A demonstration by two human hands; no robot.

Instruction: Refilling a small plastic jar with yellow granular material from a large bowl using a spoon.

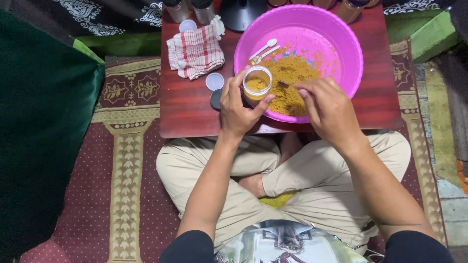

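Over the pink basin on the counter, my left hand grips a small jar — my right hand pinches a spoon above the yellow-brown crumbs.

Pink bowl, mustard-yellow powder — perhaps spice, red-checked white cloth, dark-red table

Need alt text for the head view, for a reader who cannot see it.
A seated person's left hand holds a small open jar over a pink basin of orange-brown powder, while the right hand spoons powder. A checked cloth lies on the low red table.
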